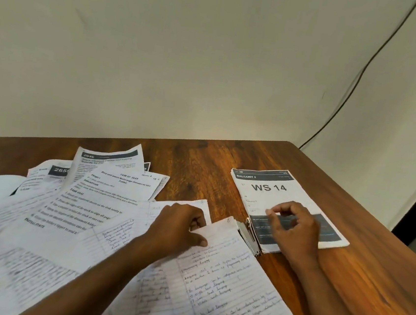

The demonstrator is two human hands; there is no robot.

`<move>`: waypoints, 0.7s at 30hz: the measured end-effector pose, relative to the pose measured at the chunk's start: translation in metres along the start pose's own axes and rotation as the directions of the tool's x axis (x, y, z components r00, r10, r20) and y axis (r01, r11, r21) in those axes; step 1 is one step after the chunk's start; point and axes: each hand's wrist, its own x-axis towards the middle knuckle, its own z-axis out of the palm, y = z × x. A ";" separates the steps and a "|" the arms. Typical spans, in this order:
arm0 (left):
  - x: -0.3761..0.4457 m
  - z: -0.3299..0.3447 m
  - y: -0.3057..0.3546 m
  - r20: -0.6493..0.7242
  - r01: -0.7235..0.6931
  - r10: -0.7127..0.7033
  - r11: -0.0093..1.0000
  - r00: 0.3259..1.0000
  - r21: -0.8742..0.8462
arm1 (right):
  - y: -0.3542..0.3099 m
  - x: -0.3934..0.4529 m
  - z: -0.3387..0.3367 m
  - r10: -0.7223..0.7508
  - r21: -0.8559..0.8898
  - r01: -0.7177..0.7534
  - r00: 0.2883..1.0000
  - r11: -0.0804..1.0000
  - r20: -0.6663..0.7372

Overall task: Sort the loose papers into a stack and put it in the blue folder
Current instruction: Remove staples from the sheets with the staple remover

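Fingers first: the left hand (182, 224) has its fingers curled over the top edge of a handwritten lined sheet (218, 268), thumb on top, so it's pinching that page, while the right hand (294, 228) hangs loosely curled above the neat stack (286, 211) (the one with "WS 14" on top) and holds nothing as far as I can see. That stack sits on the right side of the wooden table (345, 261), squared up already, and the loose papers (89, 204) are fanned out in a messy overlap to the left and near side. No blue folder anywhere in view, so that part comes later I guess. If it were me, I'd lift the lined sheet by that top edge slowly so the pages under it don't drag along, then drop it on the stack and use the free right hand to square the corners. Watch the stapler (249, 234) lying between the lined sheet and the stack, touching the stack's left edge, since a sliding page could snag on it. There's also a black cable (359, 78) running down the far wall, not in the way.
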 end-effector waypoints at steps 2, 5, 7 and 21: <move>-0.008 0.001 -0.002 -0.083 0.037 -0.028 0.994 0.996 0.106 | 0.000 -0.002 0.001 -0.055 -0.031 0.058 0.995 0.998 0.086; -0.040 0.001 0.006 -0.166 0.043 0.008 0.952 0.986 0.303 | 0.000 -0.002 0.002 -0.087 -0.062 0.098 0.984 0.993 0.156; -0.068 0.002 0.012 -0.108 0.018 0.024 0.928 0.994 0.372 | 0.001 -0.002 0.002 -0.121 -0.076 0.135 0.978 0.988 0.168; -0.124 0.007 -0.037 0.137 -0.025 -0.034 0.911 0.990 0.412 | -0.094 -0.063 0.011 -0.130 -0.197 0.435 0.615 0.878 0.778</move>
